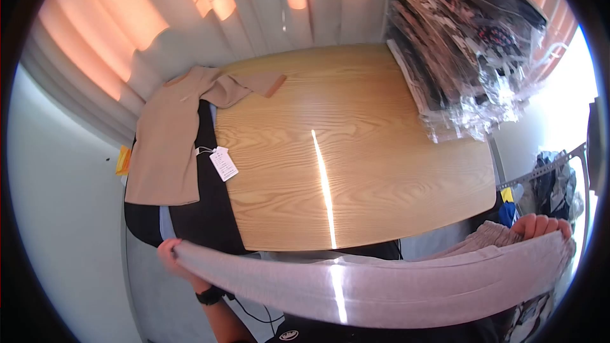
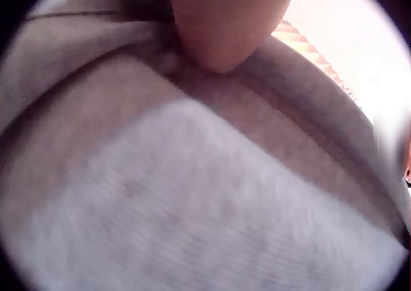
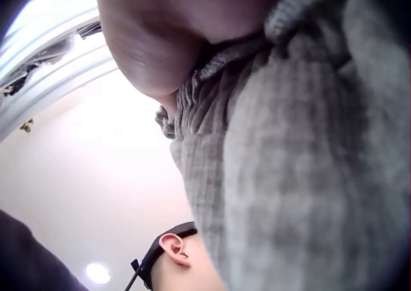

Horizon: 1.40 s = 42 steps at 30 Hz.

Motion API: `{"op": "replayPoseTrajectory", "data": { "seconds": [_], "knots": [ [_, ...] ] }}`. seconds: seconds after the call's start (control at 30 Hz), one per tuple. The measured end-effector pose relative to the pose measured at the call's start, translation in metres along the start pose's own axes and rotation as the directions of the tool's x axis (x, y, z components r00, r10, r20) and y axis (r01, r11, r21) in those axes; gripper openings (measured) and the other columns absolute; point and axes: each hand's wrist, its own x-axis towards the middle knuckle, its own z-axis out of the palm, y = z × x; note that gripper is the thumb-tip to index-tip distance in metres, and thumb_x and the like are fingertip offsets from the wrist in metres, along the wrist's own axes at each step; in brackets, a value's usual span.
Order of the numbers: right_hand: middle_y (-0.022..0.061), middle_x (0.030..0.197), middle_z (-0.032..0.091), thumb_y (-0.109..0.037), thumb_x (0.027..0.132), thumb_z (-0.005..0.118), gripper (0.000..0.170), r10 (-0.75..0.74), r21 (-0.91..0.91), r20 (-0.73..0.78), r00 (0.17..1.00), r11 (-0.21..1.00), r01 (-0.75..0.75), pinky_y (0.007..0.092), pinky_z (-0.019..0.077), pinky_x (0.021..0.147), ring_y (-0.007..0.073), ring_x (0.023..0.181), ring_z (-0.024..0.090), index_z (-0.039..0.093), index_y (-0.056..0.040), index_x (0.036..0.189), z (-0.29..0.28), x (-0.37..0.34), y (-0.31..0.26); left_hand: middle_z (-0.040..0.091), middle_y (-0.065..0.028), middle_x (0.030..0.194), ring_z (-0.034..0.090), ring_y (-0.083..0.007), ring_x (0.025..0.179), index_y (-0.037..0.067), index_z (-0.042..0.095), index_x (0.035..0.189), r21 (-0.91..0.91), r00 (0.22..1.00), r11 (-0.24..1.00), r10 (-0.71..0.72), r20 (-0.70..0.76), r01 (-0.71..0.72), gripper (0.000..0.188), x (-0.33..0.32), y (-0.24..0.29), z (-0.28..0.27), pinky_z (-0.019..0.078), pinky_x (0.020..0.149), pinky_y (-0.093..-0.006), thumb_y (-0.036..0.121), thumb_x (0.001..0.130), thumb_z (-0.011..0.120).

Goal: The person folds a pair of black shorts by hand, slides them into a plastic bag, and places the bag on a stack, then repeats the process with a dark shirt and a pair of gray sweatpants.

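A pair of pale grey trousers [image 1: 368,286] is stretched sideways in front of the body, over the near edge of the table. At its narrow leg end, my left hand [image 1: 170,255] grips the cloth. My right hand [image 1: 540,225] holds the gathered elastic waistband at the other end, fingers curled over it. In the left wrist view a fingertip [image 2: 221,40] presses into the layered fabric [image 2: 186,194]. The right wrist view has the ruched waistband [image 3: 212,105] bunched under the hand, with the ribbed cloth hanging below.
On the wooden table [image 1: 362,171], a tan top [image 1: 166,146] lies at the left over a black garment [image 1: 213,209], with a white tag [image 1: 223,164] beside it. Several plastic-wrapped garments [image 1: 464,44] are piled at the back right. Curtains [image 1: 241,19] hang behind; a metal rack [image 1: 546,165] stands at right.
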Motion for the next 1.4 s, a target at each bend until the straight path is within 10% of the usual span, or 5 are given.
{"op": "replayPoseTrajectory", "data": {
  "seconds": [0.27, 0.43, 0.63, 0.87, 1.4],
  "knots": [
    [0.0045, 0.090, 0.063, -0.021, 0.097, 0.054, 0.029, -0.238, -0.980, -0.141, 0.961, 0.172, -0.101, 0.0287, 0.0485, 0.070, 0.0121, 0.076, 0.060, 0.056, -0.0015, 0.118, -0.012, -0.001, -0.024, 0.063, -0.0120, 0.085, 0.061, -0.0210, 0.084, 0.000, 0.064, 0.092, -0.051, 0.794, 0.999, -0.033, -0.606, 0.002, 0.018, 0.095, -0.082, 0.006, 0.0500, 0.080, -0.0340, 0.016, 0.084, 0.062],
    [0.0022, 0.103, 0.065, -0.019, 0.097, 0.058, 0.029, 0.137, -0.829, -0.545, 0.827, 0.061, -0.556, 0.0216, 0.0436, 0.081, 0.0071, 0.092, 0.056, 0.063, 0.0023, 0.116, -0.080, 0.003, 0.014, 0.062, -0.0117, 0.104, 0.058, -0.0318, 0.101, 0.006, 0.061, 0.107, 0.268, 0.825, 0.782, 0.552, 0.124, -0.563, 0.029, 0.165, 0.004, 0.102, 0.0422, 0.093, -0.0434, 0.019, 0.082, 0.066],
    [0.0163, 0.097, 0.068, -0.033, 0.093, 0.061, 0.047, 0.251, -0.677, -0.557, 0.791, -0.689, -0.258, 0.0310, 0.0488, 0.081, 0.0203, 0.087, 0.062, 0.055, 0.0027, 0.123, -0.179, -0.035, 0.042, 0.056, -0.0158, 0.123, 0.050, -0.0326, 0.119, 0.004, 0.056, 0.121, 0.362, 0.648, 0.847, -0.027, 0.761, -0.390, 0.039, 0.159, -0.052, 0.173, 0.0364, 0.105, -0.0446, 0.016, 0.084, 0.062],
    [0.0174, 0.126, 0.054, -0.028, 0.094, 0.060, 0.053, 0.010, -0.793, -0.569, 0.822, -0.271, -0.545, 0.0361, 0.0443, 0.093, 0.0263, 0.111, 0.055, 0.044, -0.0018, 0.136, -0.170, -0.073, -0.018, 0.058, -0.0158, 0.113, 0.055, -0.0257, 0.110, 0.000, 0.057, 0.114, -0.023, 0.814, 0.997, 0.077, 0.576, -0.078, 0.027, 0.133, -0.058, 0.109, 0.0424, 0.097, -0.0364, 0.013, 0.091, 0.058],
    [0.0132, 0.138, 0.048, -0.013, 0.087, 0.060, 0.068, 0.504, -0.195, -0.805, 0.314, 0.276, -0.941, 0.0378, 0.0372, 0.107, 0.0251, 0.124, 0.051, 0.029, 0.0003, 0.146, -0.141, -0.189, -0.108, 0.064, -0.0112, 0.111, 0.063, -0.0273, 0.101, 0.007, 0.066, 0.109, -0.105, 0.006, 0.941, 0.108, 0.994, 0.322, 0.032, -0.111, 0.047, -0.005, 0.0508, 0.086, -0.0352, 0.006, 0.077, 0.068]
  ]
}}
